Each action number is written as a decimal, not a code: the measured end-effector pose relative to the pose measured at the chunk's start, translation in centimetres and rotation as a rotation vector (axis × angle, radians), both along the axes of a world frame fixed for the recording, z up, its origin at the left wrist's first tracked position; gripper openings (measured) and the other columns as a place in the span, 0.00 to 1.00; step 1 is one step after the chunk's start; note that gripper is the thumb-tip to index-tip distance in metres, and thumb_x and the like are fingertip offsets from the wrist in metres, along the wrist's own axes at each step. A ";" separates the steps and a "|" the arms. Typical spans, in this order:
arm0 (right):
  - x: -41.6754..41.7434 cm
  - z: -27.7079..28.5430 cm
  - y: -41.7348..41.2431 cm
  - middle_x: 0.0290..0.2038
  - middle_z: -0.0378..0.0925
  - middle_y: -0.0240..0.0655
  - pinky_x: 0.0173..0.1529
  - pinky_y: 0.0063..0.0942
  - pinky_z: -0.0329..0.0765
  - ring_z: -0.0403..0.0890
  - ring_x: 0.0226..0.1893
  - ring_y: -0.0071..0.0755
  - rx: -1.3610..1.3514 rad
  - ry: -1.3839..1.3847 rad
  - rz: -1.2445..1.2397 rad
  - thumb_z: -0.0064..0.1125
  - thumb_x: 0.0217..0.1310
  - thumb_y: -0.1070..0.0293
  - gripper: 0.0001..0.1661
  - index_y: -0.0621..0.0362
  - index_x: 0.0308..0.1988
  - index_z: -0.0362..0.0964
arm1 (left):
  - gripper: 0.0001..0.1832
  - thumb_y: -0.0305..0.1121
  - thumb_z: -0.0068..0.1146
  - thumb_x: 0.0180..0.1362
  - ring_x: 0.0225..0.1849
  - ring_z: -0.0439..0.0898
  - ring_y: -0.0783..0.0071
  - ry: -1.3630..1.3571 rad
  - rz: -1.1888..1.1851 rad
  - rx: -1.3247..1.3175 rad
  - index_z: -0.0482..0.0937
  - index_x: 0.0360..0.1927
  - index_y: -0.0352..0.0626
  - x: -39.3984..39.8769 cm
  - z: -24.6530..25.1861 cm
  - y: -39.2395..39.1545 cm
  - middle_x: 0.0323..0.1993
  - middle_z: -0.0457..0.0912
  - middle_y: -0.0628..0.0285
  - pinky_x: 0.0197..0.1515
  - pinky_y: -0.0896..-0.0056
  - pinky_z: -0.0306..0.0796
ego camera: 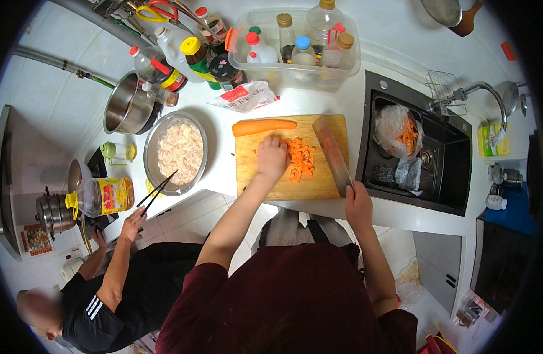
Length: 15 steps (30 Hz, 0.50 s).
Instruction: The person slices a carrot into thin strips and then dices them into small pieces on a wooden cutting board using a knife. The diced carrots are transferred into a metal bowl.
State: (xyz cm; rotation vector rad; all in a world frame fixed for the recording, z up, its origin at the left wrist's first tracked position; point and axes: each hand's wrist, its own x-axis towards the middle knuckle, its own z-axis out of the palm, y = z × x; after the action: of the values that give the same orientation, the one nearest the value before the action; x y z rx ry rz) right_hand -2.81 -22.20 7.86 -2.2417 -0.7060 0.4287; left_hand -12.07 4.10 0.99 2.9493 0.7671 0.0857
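My right hand grips the handle of a cleaver. Its wide blade, with bits of orange on it, stands along the right part of a wooden cutting board. With the fingers curled down, my left hand rests at the left edge of a pile of diced carrot; whether anything is under the fingers is hidden. A peeled length of carrot lies across the top of the board, beyond my left hand.
Left of the board is a metal bowl of pale raw meat pieces, where a co-worker's hand holds black chopsticks. A black sink on the right contains a plastic bag with carrot peelings. Behind stand bottles and a plastic bin.
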 end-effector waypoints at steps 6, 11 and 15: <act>-0.5 -1.4 -0.1 0.43 0.75 0.49 0.44 0.50 0.74 0.78 0.43 0.60 -0.094 -0.030 0.046 0.46 0.71 0.64 0.13 0.60 0.48 0.69 | 0.11 0.37 0.64 0.49 0.47 0.74 0.60 -0.049 0.030 -0.012 0.82 0.36 0.46 0.0 0.1 0.1 0.38 0.78 0.61 0.50 0.57 0.67; -1.6 -0.9 1.2 0.44 0.76 0.45 0.43 0.49 0.76 0.79 0.41 0.58 -0.081 -0.065 0.142 0.47 0.70 0.63 0.13 0.58 0.48 0.70 | 0.11 0.28 0.67 0.48 0.42 0.77 0.57 -0.372 0.095 -0.294 0.80 0.35 0.42 -1.9 3.6 0.1 0.36 0.80 0.57 0.49 0.57 0.69; -1.9 -0.1 1.2 0.43 0.77 0.43 0.41 0.45 0.77 0.80 0.39 0.55 -0.090 -0.138 0.178 0.50 0.68 0.64 0.14 0.57 0.49 0.72 | 0.10 0.26 0.68 0.50 0.37 0.77 0.58 -0.529 0.258 -0.426 0.80 0.35 0.39 -7.1 2.7 -0.5 0.35 0.81 0.57 0.44 0.61 0.72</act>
State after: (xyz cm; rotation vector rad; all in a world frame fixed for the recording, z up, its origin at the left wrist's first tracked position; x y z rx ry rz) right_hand -4.74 -20.98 7.72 -2.3183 -0.9813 0.4018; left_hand -19.22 3.60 3.67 2.2616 0.9286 0.6084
